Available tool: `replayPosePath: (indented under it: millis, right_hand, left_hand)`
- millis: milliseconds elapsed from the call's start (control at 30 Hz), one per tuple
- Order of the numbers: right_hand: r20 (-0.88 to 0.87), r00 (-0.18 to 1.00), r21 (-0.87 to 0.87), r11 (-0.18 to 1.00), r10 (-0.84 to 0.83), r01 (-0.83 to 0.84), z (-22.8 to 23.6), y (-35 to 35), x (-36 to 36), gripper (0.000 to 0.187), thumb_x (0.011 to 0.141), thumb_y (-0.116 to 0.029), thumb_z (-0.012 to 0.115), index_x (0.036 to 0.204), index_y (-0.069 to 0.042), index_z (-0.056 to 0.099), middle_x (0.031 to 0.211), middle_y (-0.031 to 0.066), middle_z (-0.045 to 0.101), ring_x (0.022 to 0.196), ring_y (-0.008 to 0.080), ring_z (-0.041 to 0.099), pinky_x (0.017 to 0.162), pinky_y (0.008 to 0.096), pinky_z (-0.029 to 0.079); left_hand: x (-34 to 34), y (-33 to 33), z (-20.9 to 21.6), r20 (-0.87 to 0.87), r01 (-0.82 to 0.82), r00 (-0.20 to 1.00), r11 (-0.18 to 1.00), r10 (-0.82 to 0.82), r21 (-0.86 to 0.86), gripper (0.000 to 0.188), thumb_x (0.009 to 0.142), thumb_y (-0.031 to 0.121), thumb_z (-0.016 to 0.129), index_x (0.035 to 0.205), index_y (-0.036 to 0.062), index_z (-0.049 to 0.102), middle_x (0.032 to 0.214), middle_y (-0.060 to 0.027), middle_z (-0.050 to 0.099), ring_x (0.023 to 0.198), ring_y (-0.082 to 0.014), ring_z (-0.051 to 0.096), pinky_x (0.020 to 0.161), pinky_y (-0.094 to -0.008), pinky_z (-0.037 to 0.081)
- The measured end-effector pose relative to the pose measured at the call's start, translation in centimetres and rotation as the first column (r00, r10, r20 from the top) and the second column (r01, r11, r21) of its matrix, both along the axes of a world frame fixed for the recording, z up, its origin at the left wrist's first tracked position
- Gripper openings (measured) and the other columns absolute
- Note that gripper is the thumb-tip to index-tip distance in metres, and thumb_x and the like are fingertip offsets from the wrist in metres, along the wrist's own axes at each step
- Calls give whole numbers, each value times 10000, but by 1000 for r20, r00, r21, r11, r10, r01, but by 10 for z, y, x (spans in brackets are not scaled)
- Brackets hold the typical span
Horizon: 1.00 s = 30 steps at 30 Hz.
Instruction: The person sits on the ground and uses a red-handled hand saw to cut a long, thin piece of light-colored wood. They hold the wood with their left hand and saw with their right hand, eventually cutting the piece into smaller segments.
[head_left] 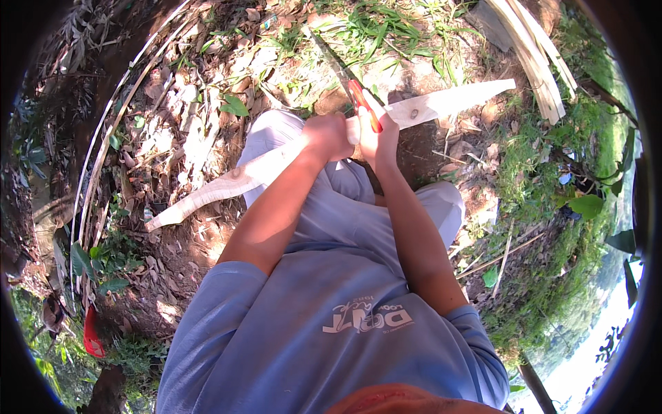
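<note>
I am seated on the ground with a long, pale piece of wood (pixel 452 102) lying slantwise across my lap. It is shaped, wider in the middle parts, and tapers toward both ends. A dark knot marks its right half. My left hand (pixel 329 136) is closed around the wood near its middle. Right beside it, my right hand (pixel 379 138) is closed on the red handle of a long-bladed knife (pixel 360 96). The narrow blade points away and to the left, over the ground. Exactly where the blade meets the wood, if it does, I cannot tell.
Split wooden slats (pixel 529 58) lie at the far right. Long thin bent strips (pixel 103 134) curve along the left side. A red object (pixel 93 332) sits at the lower left. Dry leaves, grass (pixel 376 31) and low plants cover the sunlit ground.
</note>
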State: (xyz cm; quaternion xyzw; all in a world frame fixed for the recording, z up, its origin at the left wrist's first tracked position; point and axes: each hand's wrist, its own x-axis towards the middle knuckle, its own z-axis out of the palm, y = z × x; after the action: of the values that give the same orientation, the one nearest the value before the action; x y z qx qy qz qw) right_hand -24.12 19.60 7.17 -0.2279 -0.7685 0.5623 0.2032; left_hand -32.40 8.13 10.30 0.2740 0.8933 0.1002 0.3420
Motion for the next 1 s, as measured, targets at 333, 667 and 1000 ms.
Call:
replayPosePath:
  millis: [333,667,1000]
  right_hand:
    - [175,985,4,1000,16,-17,59,8,123,427,1094,-169,673,1502,-45,660,1145,111,762,940,122,681,819,282,546]
    - [566,823,7,999,-42,47,236,-15,299,448,1084,-140,670,1502,19,629,1354,208,751,1243,233,725,1066,365,544]
    - [462,869,41,975,176,-219,204,-7,231,485,1033,-66,672,1508,15,622,1167,176,788,970,196,768,864,310,581]
  left_hand:
    - [-2,0,5,-35,10,999,1000,-9,28,290,726,174,739,961,29,827,982,-197,816,956,-351,811,839,-420,646]
    - [5,2,6,-7,18,1000,1000,-18,19,365,772,222,761,1086,44,820,1038,-194,818,990,-351,809,867,-429,642]
    - [2,4,3,13,17,1000,999,-16,-32,371,747,212,770,1072,40,822,1060,-183,823,997,-339,814,870,-420,646]
